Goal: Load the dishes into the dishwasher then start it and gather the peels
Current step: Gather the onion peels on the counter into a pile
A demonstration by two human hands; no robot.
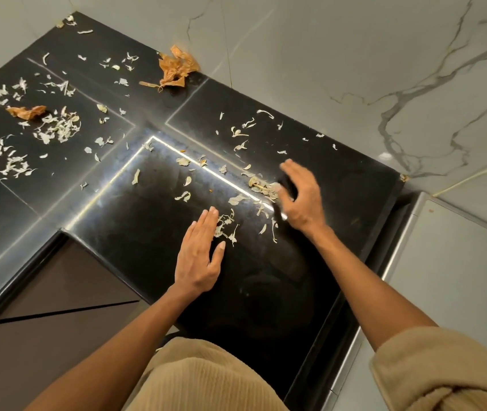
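Head view is showing the left hand (199, 256) lying flat and the right hand (301, 194) loosely curled, grasping nothing, peels (225, 226) lying between their fingers, risking scattering off the bench (266, 292).

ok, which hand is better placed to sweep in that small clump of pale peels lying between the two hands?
Left, probably. The left hand lies flat on the black counter with its fingertips already touching the clump of pale peels. The right hand is blurred, raised beside a different pile farther back.
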